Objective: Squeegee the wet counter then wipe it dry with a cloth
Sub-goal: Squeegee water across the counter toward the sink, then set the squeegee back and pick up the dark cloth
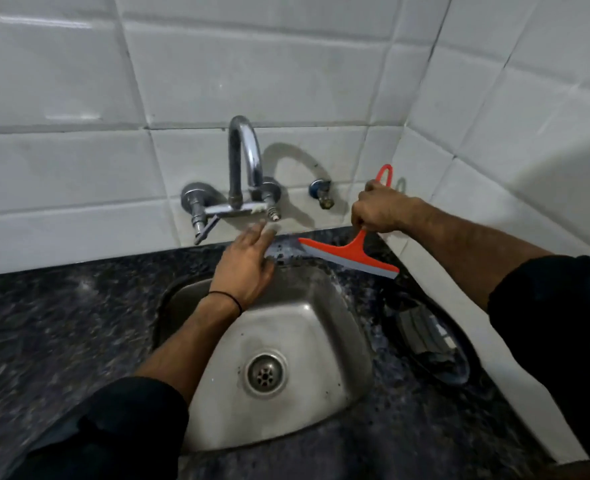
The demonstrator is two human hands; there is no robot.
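My right hand (378,211) grips the handle of an orange squeegee (350,252) with a grey rubber blade. The blade rests on the dark speckled counter (61,323) behind the steel sink (338,306), near the right wall. Its handle loop sticks up above my fist. My left hand (248,261) lies flat with fingers spread on the wet strip of counter below the tap, just left of the blade's end. No cloth is in view.
A chrome wall tap (241,168) arches over the sink's back edge, with a small valve (323,194) to its right. A dark plate or tray with something on it (428,337) sits on the counter right of the sink. White tiled walls close off the back and right.
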